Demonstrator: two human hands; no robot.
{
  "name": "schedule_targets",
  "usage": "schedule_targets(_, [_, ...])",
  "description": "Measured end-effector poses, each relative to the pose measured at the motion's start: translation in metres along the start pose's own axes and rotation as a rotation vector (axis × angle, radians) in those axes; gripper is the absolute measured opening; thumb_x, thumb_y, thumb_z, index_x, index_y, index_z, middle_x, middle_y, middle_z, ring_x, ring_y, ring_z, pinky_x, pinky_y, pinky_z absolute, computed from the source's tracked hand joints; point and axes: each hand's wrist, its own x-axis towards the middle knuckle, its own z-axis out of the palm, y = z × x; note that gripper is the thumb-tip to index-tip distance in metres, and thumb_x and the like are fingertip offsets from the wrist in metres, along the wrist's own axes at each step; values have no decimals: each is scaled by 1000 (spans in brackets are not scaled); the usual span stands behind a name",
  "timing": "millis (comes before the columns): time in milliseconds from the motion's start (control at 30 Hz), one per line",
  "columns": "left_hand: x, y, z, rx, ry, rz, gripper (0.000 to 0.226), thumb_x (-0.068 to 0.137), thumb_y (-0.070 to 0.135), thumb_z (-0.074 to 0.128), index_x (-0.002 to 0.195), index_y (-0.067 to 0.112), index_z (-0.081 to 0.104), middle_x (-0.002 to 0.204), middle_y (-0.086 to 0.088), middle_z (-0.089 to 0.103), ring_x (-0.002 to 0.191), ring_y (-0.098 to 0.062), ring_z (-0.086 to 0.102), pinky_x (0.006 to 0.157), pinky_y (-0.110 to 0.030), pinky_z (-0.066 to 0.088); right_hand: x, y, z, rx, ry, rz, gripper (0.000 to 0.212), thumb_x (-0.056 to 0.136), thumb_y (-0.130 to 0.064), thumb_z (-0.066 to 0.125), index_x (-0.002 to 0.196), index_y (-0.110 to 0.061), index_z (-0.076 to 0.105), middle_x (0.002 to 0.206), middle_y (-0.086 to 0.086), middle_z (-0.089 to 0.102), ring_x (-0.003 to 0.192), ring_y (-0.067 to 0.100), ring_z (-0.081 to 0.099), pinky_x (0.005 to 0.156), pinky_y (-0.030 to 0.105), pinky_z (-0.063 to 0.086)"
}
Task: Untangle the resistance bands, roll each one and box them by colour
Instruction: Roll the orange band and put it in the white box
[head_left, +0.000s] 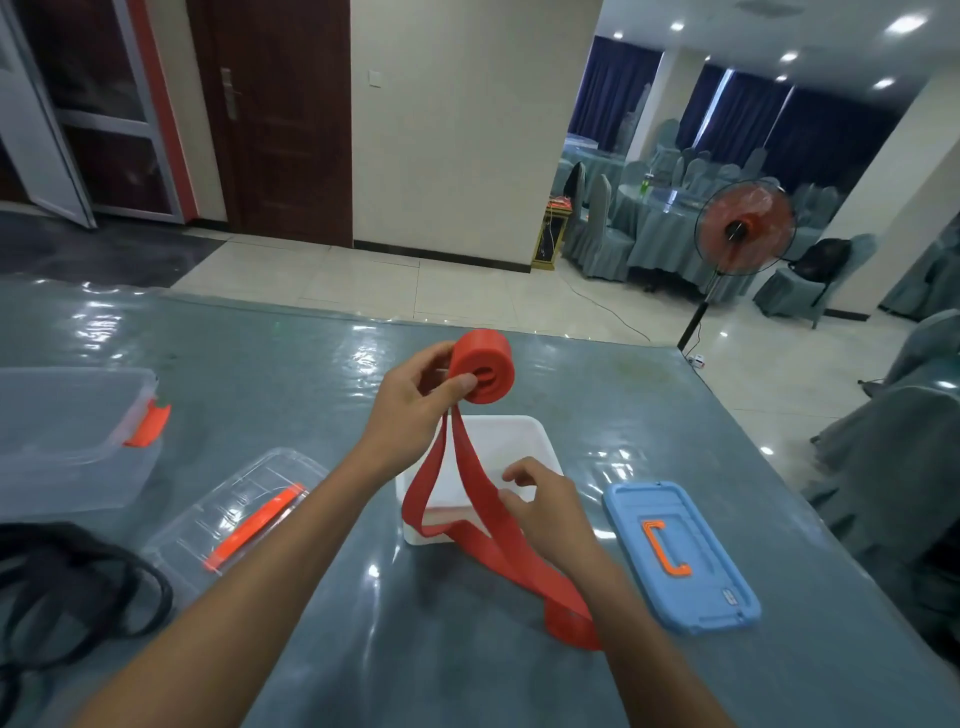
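Two hands work one red rubber resistance band (483, 366) at frame centre. The left hand (415, 400) grips its rolled part above the open white plastic box (519, 431). The right hand (545, 506) pinches the loose tail draped over the box's near edge. Tangled black rubber bands (78, 587) lie lower left, and a flat blue plastic lid (680, 561) lies right.

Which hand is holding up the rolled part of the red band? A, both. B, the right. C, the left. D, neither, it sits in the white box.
C: the left hand grips the roll above the box; the right hand is lower, at the loose tail.
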Motion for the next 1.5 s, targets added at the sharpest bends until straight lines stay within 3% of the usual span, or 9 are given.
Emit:
schedule_targets(267, [-20, -42, -19, 218, -207, -86, 30, 89, 15, 75, 117, 25, 68, 102, 8, 74, 97, -13, 69, 91, -33, 55, 1, -38, -20, 346, 82, -95, 55, 92, -26, 71, 141, -37, 50, 129, -24, 60, 111, -8, 61, 81, 8, 50])
schedule_targets(433, [-33, -52, -21, 486, -433, -40, 17, 86, 31, 67, 102, 32, 63, 90, 14, 64, 85, -8, 62, 76, -30, 50, 0, -49, -17, 147, -98, -134, 60, 86, -24, 77, 142, -27, 55, 133, -11, 62, 118, 1, 58, 101, 30, 50])
schedule_targets(533, [-36, -52, -21, 480, -452, -28, 18, 85, 32, 66, 103, 33, 63, 91, 16, 64, 87, -7, 62, 76, -24, 47, -3, -51, -13, 142, -104, -150, 55, 81, -14, 80, 133, -21, 63, 124, -9, 66, 114, 1, 58, 104, 27, 46])
schedule_targets(667, [-42, -52, -18, 359, -329, -34, 33, 82, 32, 74, 115, 31, 68, 103, 16, 69, 97, -8, 65, 86, -24, 52, -4, -48, -13, 282, -8, -108, 51, 79, -6, 80, 125, -23, 68, 117, -13, 70, 110, -3, 62, 93, 17, 49])
schedule_targets(867, [-52, -58, -14, 17, -107, -144, 45, 79, 19, 82, 122, 16, 70, 112, 0, 76, 107, -18, 72, 101, -42, 54, -1, -47, -11, 842, -3, 45, 47, 84, 9, 72, 123, -17, 68, 114, 5, 75, 110, 22, 71, 79, 35, 61])
schedule_targets(1000, [-55, -56, -8, -117, -51, -187, 44, 80, 17, 78, 123, 13, 69, 111, -3, 77, 108, -20, 72, 99, -36, 55, -6, -49, -3, 1002, -59, 81, 42, 89, 7, 68, 127, -12, 64, 117, 9, 74, 110, 28, 71, 86, 39, 61])
schedule_targets(1100, [-56, -57, -7, -57, -27, -185, 41, 81, 18, 77, 122, 14, 70, 109, -1, 77, 105, -18, 72, 99, -40, 55, -13, -53, 4, 890, -35, 27, 43, 91, 6, 65, 129, -15, 61, 121, 4, 71, 113, 25, 69, 89, 37, 59])
schedule_targets(1267, [-55, -56, -13, 27, -79, -172, 35, 85, 14, 74, 120, 13, 70, 107, -3, 76, 104, -21, 72, 101, -49, 53, -18, -52, 2, 231, -17, -312, 58, 92, -6, 68, 142, -30, 52, 148, -12, 49, 137, 4, 45, 104, 34, 49])
schedule_targets(1500, [-55, -48, -7, -78, -65, -161, 43, 80, 20, 79, 121, 15, 70, 112, -1, 75, 106, -20, 71, 98, -41, 55, -15, -57, -5, 561, 102, -182, 52, 82, 6, 72, 118, -32, 70, 119, -9, 70, 117, 10, 64, 92, 23, 54])
